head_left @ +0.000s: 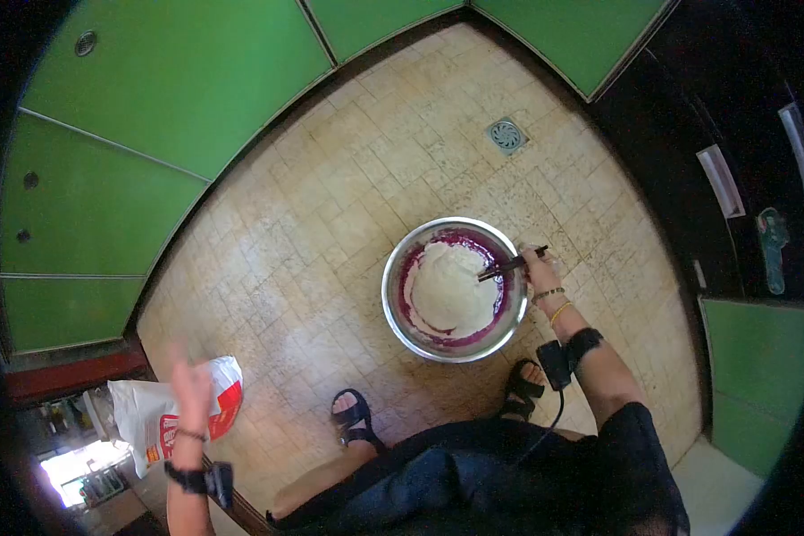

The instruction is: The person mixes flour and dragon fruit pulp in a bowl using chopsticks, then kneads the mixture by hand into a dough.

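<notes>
At the bottom of the frame we see the person's dark clothes and two feet in black sandals on the tiled floor. In the lower left, the left hand is raised and blurred; we cannot tell if it is open or closed, and it holds nothing that we can see. Just beside it, a white and red plastic bag lies at the edge of the floor. To the right of centre, the right hand is closed around dark chopsticks, and their tips reach into a steel mixing bowl. The bowl stands on the floor, in front of the feet. Inside it lies a white dough with a purple mixture around it. Farther, in the upper right, a round floor drain sits in the tiles. Green panels close the top and left.
</notes>
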`<state>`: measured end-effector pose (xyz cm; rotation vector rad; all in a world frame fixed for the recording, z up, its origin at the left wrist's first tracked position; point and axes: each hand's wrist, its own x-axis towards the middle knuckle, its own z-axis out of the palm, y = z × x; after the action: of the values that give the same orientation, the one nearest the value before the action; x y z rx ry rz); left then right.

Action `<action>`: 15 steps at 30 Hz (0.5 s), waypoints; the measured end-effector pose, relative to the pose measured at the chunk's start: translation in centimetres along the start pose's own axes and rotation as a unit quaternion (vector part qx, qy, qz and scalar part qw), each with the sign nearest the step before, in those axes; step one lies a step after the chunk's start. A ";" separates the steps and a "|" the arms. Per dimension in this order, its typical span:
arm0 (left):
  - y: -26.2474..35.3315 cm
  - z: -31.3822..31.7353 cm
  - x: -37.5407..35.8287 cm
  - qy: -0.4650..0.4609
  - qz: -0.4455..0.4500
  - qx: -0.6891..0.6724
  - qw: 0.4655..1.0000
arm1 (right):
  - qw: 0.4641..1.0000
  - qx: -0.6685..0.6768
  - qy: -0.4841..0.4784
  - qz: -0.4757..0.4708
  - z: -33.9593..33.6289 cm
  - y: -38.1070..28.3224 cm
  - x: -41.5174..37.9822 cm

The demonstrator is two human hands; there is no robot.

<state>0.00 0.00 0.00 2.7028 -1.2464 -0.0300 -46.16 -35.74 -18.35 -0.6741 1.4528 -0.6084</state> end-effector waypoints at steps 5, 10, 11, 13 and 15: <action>17.1 11.7 1.8 -0.316 0.137 -0.063 0.937 | 0.923 -0.223 -0.157 -0.272 0.6 0.7 -1.6; 22.0 19.5 -0.6 -0.449 0.045 -0.126 0.884 | 0.862 -0.316 -0.190 -0.348 1.5 1.1 -4.7; 22.1 21.2 -0.8 -0.454 -0.004 -0.191 0.870 | 0.869 -0.335 -0.175 -0.320 1.5 0.6 -5.1; 22.0 23.8 -0.8 -0.456 -0.047 -0.211 0.863 | 0.872 -0.344 -0.162 -0.309 1.4 -0.6 -7.0; 22.2 25.0 -1.3 -0.459 -0.092 -0.240 0.851 | 0.859 -0.346 -0.173 -0.336 0.7 -1.2 -8.2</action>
<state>-19.74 -16.76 -21.25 2.3243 -0.9105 -1.5760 -45.73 -30.46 -11.91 -1.8140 1.0476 -0.4323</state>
